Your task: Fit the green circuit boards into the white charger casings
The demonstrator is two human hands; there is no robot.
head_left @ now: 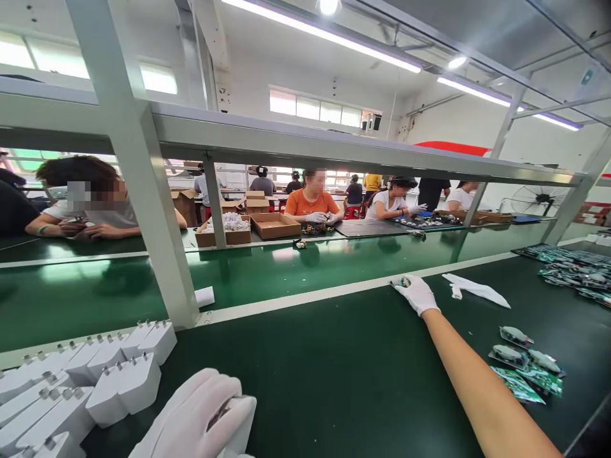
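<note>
My left hand (191, 413), in a white glove, is closed around a white plastic charger housing (244, 416) at the bottom of the view; much of it is hidden by my fingers. Stretched forward, my gloved right hand (418, 294) pinches a small circuit board (403, 281) near the pale strip at the bench's far edge. Rows of white charger housings (125, 388) with metal prongs facing up stand left of my left hand. Right of my right forearm lie several loose circuit boards (527, 366) with components on them.
A crumpled white glove or cloth (477, 289) lies beyond my right wrist. More circuit boards (573, 267) are massed at the far right. A metal post (157, 222) rises at left, carrying a shelf beam. Across the green belt (267, 270), people work beside cardboard boxes (275, 226).
</note>
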